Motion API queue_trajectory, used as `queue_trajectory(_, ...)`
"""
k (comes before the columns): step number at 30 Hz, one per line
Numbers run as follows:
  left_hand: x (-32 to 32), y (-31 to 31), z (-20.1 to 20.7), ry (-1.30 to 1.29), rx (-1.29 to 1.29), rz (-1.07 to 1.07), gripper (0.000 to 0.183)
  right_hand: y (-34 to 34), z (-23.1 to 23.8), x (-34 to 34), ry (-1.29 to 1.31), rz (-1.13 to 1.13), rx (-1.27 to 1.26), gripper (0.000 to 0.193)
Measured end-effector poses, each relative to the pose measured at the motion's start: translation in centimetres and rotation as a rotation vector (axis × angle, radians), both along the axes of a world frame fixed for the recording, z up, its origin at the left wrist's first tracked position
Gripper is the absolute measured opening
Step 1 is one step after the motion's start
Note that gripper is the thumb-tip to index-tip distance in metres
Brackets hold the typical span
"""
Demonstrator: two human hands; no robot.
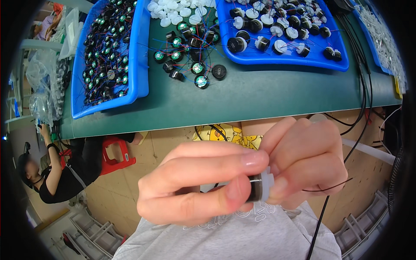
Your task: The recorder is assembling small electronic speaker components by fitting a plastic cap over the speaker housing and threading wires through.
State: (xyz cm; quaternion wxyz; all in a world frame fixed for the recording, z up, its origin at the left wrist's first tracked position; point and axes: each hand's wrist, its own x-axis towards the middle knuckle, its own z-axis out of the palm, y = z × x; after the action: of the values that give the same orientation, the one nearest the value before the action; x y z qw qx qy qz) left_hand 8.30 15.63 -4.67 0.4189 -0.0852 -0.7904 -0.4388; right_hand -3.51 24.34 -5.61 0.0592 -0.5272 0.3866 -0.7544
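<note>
In front of my chest, above the lap, I hold a small black cylindrical wired component (256, 190) with a white plastic cap (267, 184) on its right end. My left hand (190, 182) is closed, pinching the black body between thumb and fingers. Fingers curled, my right hand (307, 160) presses its thumb against the white cap. A thin dark wire (325, 190) sticks out to the right from under that hand. Behind its knuckles a pale translucent disc (318, 117) shows; whether the hand holds it, I cannot tell.
On the green table (182, 106) lies a pile of loose black wired components (197, 68) beside white discs (175, 13). A blue tray (141, 82) of such parts stands left; another blue tray (277, 60) holds capped ones. Black cables (362, 73) hang at right. A person (56, 169) sits at left.
</note>
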Motion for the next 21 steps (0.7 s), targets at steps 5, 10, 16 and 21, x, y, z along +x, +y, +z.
queue_trajectory(5, 0.0, -0.2, -0.4, 0.001, -0.062, 0.073, 0.033, -0.4, -0.5, -0.1, -0.024, 0.057, 0.039, 0.015)
queue_trajectory(10, -0.3, 0.1, 0.1, 0.007, -0.025, 0.125, 0.04, -0.6, -0.5, -0.6, -0.043, 0.105, 0.02, 0.014)
queue_trajectory(16, -1.7, 0.2, -1.7, 0.126, 0.289, 0.01, 0.087, -1.7, -1.3, -1.6, 0.048, 0.106, -0.091, 0.015)
queue_trajectory(21, -1.5, 0.3, -1.7, 0.038, 0.371, 0.065, 0.086, -1.1, -1.1, -1.9, 0.088, 0.095, 0.009, 0.013)
